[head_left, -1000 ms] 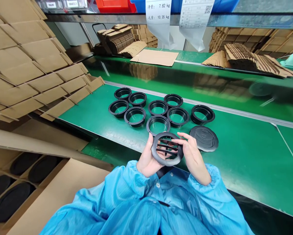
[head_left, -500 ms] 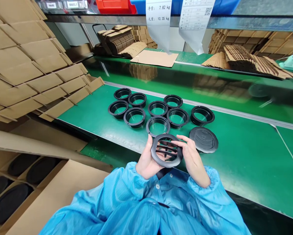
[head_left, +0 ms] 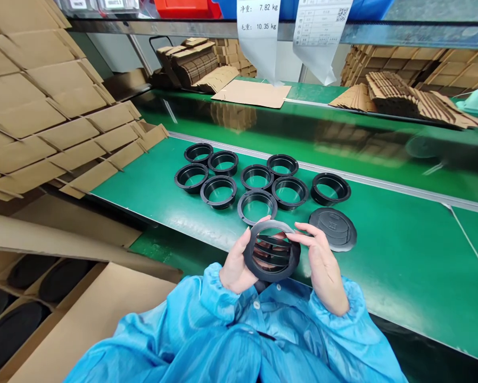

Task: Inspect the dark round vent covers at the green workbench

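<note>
Turned a little and lowered since the earlier frame, the black louvred grille [head_left: 271, 251] was gripped by both hands together, the left hand [head_left: 236, 266] behind its left side and the right hand [head_left: 322, 263] with fingers on its right rim. It sat above the green workbench [head_left: 382, 266], just in front of a black ring [head_left: 257, 206], with a round black cover [head_left: 332, 229] off to the right.

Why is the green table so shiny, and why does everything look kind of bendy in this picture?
In the head view, the far green bench shines like a mirror and reflects the cardboard stacks; the wide lens makes the edge of the near green bench look slanted and stretched; the black plastic grille looks sharp, not blurry.
</note>
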Available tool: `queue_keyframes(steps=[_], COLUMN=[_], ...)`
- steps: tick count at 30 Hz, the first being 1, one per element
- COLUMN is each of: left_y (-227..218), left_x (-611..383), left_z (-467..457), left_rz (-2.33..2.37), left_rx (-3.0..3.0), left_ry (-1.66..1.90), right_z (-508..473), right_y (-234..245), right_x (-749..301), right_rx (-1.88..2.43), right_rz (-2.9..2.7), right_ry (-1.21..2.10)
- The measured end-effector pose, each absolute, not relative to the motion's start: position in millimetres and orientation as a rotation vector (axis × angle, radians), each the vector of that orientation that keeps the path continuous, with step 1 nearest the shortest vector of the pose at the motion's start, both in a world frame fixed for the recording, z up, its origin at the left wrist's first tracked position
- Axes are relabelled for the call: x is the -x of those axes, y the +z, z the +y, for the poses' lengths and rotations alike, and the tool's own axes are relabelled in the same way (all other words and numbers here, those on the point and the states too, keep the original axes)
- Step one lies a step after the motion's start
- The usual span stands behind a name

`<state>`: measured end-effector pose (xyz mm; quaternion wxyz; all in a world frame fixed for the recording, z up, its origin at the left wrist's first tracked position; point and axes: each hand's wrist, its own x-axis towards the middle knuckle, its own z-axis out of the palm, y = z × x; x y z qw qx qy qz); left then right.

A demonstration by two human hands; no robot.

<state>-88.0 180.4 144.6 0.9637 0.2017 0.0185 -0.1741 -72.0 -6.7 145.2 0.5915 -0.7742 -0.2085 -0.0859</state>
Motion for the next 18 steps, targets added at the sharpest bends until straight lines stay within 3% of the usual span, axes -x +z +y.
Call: queue_keyframes(steps=[11, 18], left_y=[143.1, 147.3], left_x=[83.6, 80.2], left_z=[180.5, 179.8], left_rz=[0.12, 0.279], left_rx=[-0.343, -0.301], left_ry=[-0.417, -0.377], right_z=[-2.5, -1.3], right_y=[143.0, 138.2], right_x=[71.5, 73.8], right_rx=[1.941, 2.289], right_rz=[-0.555, -1.056], right_ry=[-0.24, -0.376])
